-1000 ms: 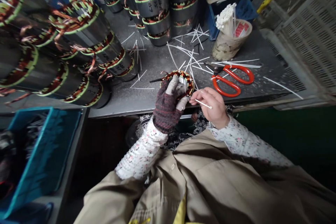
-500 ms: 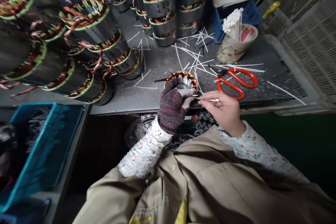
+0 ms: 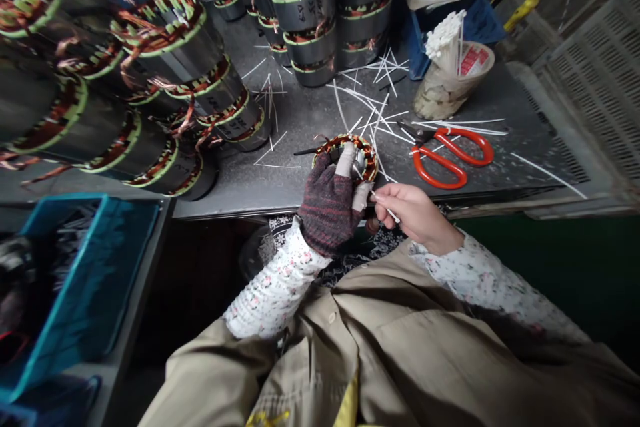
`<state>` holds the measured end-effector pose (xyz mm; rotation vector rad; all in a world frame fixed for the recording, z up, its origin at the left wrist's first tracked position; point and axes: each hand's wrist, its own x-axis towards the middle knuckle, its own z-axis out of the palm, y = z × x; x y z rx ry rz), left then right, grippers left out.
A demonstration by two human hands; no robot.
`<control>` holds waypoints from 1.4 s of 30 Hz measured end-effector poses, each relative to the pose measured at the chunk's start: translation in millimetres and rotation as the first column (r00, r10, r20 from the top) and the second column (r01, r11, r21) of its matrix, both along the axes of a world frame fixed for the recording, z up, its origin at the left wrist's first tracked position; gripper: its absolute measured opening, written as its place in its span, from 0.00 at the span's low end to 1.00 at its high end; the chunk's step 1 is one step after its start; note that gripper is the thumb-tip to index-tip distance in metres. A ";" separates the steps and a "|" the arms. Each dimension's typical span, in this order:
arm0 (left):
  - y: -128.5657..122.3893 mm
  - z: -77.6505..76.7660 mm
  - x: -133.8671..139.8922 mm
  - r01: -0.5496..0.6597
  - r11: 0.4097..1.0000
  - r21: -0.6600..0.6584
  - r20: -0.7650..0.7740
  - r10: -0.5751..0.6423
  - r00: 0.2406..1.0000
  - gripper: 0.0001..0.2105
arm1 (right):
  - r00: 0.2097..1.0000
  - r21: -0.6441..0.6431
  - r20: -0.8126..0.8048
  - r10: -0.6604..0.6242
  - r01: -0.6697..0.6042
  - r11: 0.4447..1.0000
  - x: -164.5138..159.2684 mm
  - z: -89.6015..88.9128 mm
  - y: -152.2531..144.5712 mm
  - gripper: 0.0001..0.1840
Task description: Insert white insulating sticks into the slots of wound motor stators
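A small motor stator [image 3: 371, 170], a ring with copper windings, sits at the bench's front edge. My left hand [image 3: 333, 200], in a dark knitted fingerless glove, grips it from the near left. Its index finger and thumb are wrapped in pale tape; the index finger reaches over the ring's opening, and the thumb lies at the near rim. My bare right hand [image 3: 413, 210] is closed in a pinch on a thin stick with a white end [image 3: 393, 215], just right of the taped thumb. The stick's other end lies close to the thumb, and its exact kind cannot be made out.
Red-handled scissors [image 3: 440, 157] lie to the right, near scattered white strips [image 3: 373, 113]. A cup [image 3: 445, 90] holding a bundle of white ties stands behind. Stacked stators [image 3: 310, 40] fill the back and left. A teal bin [image 3: 95, 267] is at lower left.
My left index finger has swung from the near rim up over the ring's opening. My right hand has moved slightly left and down, and the stick now slants more steeply.
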<state>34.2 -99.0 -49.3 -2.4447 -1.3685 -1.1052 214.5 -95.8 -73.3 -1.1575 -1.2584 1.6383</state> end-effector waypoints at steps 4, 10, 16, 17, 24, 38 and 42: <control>1.2 -5.9 1.7 0.049 0.997 -0.066 0.129 -0.040 0.991 0.31 | 0.992 -0.080 -0.112 -0.061 0.052 0.995 -0.4 4.9 -1.3 0.22; 3.8 -12.3 4.1 0.241 0.949 -0.206 0.534 -0.098 0.840 0.20 | 0.991 0.227 -0.122 -0.053 0.080 0.971 6.9 15.5 -8.7 0.19; 5.2 -2.9 1.5 0.162 0.978 -0.129 0.391 -0.100 0.915 0.05 | 0.951 0.575 0.227 -0.209 0.042 0.817 8.6 28.5 -9.2 0.15; 4.9 -2.1 1.6 0.156 0.979 -0.131 0.377 -0.096 0.921 0.05 | 0.941 0.597 0.258 -0.217 0.021 0.802 8.6 30.9 -8.5 0.15; 6.9 -3.0 -1.1 0.196 0.979 -0.062 0.335 -0.164 0.928 0.08 | 0.860 0.515 0.483 -0.164 -0.128 0.848 4.7 32.2 13.9 0.15; 6.6 3.3 -3.3 0.116 0.993 -0.031 0.142 -0.111 0.984 0.07 | 0.944 0.548 0.329 -0.021 -0.173 0.818 19.4 71.6 5.1 0.17; 4.1 3.8 -6.7 0.100 0.990 -0.096 0.156 -0.085 0.984 0.06 | 0.997 0.485 0.001 0.076 -0.067 0.872 26.4 63.2 3.4 0.17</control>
